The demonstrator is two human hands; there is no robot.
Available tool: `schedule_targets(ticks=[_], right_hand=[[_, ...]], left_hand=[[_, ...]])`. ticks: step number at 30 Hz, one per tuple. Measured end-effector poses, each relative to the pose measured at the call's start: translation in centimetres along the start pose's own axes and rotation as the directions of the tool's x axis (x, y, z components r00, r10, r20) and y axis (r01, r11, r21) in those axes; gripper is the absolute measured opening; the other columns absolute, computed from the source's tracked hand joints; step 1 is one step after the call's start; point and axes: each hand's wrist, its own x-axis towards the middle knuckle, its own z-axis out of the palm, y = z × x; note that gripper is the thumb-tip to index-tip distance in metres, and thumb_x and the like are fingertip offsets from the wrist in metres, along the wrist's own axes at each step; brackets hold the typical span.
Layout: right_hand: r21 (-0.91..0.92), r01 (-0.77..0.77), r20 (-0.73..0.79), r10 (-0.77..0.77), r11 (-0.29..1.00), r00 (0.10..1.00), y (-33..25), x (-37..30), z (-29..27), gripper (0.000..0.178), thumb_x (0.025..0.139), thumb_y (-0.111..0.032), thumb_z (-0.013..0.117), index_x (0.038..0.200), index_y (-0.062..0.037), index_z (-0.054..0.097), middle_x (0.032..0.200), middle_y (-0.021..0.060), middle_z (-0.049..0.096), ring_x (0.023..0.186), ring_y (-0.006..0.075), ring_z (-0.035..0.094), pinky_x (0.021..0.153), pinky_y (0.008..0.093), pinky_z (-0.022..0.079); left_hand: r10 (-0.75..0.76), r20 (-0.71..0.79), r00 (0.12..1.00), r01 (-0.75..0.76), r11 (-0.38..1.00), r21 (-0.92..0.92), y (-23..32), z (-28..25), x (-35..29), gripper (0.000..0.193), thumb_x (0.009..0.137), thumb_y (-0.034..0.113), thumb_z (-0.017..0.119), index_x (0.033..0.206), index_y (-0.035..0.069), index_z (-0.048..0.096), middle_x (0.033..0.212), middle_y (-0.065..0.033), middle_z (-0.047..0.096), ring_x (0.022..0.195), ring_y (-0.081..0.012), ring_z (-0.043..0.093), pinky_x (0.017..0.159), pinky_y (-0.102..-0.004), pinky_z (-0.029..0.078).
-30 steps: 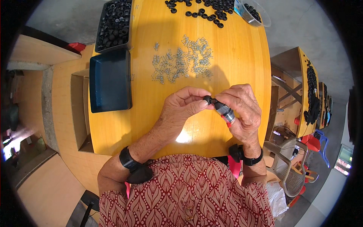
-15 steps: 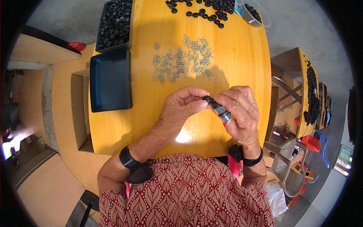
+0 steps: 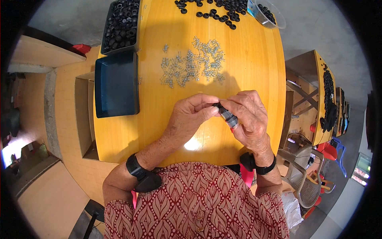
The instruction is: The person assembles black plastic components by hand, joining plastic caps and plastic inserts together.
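Above the near part of the yellow table, my left hand (image 3: 185, 119) pinches a small black rounded piece (image 3: 217, 105) between thumb and fingers. Its exact kind is mostly hidden by the fingertips. My right hand (image 3: 252, 121) is closed round a short black-and-silver cylindrical piece (image 3: 229, 118) with a bit of red at its lower end. The upper end of this cylinder meets the small black piece where both hands' fingertips come together. Beyond my hands, many small shiny metal pieces (image 3: 191, 65), like little springs, lie scattered on the table (image 3: 159, 119).
A dark blue tray (image 3: 136, 93) stands at the table's left edge. Behind it is a bin (image 3: 138, 38) full of black parts. More black round pieces (image 3: 225, 18) lie at the far end, beside a clear plastic tub (image 3: 280, 20). Chairs (image 3: 308, 193) stand at right.
The cylindrical piece and my right hand have shifted slightly left and up. My left fingertips now cover more of the small black piece.
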Motion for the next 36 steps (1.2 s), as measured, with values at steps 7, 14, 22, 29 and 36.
schedule_targets(ticks=[7, 14, 22, 29, 36], right_hand=[[0.113, -0.063, 0.011, 0.063, 0.992, 0.998, 0.6, -0.3, 0.1, 0.033, 0.064, -0.003, 0.072, 0.097, -0.0016, 0.070, 0.088, 0.0101, 0.065, 0.081, 0.0282, 0.059, 0.074, 0.0370, 0.048], [0.114, -0.099, 0.036, 0.095, 0.989, 0.995, 0.1, -0.3, 0.2, 0.040, 0.062, -0.004, 0.076, 0.101, -0.0027, 0.069, 0.093, 0.0095, 0.066, 0.088, 0.0285, 0.060, 0.080, 0.0394, 0.047], [0.027, -0.058, -0.019, 0.058, 0.998, 0.998, 0.1, -0.7, 0.8, 0.039, 0.064, -0.005, 0.077, 0.102, -0.0032, 0.069, 0.094, 0.0082, 0.065, 0.089, 0.0289, 0.059, 0.082, 0.0397, 0.047], [0.063, -0.056, -0.029, 0.058, 0.996, 0.998, 0.1, -0.7, 0.9, 0.039, 0.066, -0.007, 0.078, 0.103, -0.0036, 0.068, 0.094, 0.0079, 0.065, 0.088, 0.0284, 0.058, 0.082, 0.0397, 0.047], [0.046, -0.096, -0.027, 0.097, 0.994, 0.995, 0.1, -0.7, 1.1, 0.043, 0.068, -0.011, 0.078, 0.108, -0.0030, 0.066, 0.096, 0.0088, 0.065, 0.088, 0.0287, 0.059, 0.083, 0.0399, 0.047]], left_hand=[[0.010, 0.041, 0.999, -0.010, 1.000, -0.006, 0.2, 0.1, -0.1, 0.019, 0.093, 0.000, 0.059, 0.111, -0.005, 0.058, 0.103, -0.0070, 0.066, 0.097, -0.0122, 0.062, 0.088, -0.0248, 0.051], [0.024, 0.029, 0.999, -0.022, 0.999, -0.048, -0.1, 0.1, 0.1, 0.017, 0.093, 0.000, 0.059, 0.109, -0.004, 0.057, 0.103, -0.0081, 0.066, 0.099, -0.0118, 0.062, 0.087, -0.0245, 0.050], [0.024, 0.022, 0.999, -0.023, 0.999, -0.040, 0.3, 0.4, 0.0, 0.016, 0.094, 0.004, 0.058, 0.108, -0.003, 0.058, 0.102, -0.0071, 0.067, 0.097, -0.0106, 0.061, 0.087, -0.0246, 0.049], [0.008, 0.031, 0.999, -0.010, 0.999, 0.041, 0.5, 0.1, 0.1, 0.017, 0.096, 0.009, 0.057, 0.108, -0.003, 0.063, 0.099, -0.0043, 0.067, 0.093, -0.0086, 0.060, 0.086, -0.0238, 0.048], [-0.016, 0.011, 1.000, 0.016, 1.000, 0.004, 0.7, 0.4, 0.2, 0.016, 0.096, 0.009, 0.058, 0.105, -0.002, 0.065, 0.096, -0.0046, 0.068, 0.092, -0.0089, 0.061, 0.085, -0.0242, 0.048]])
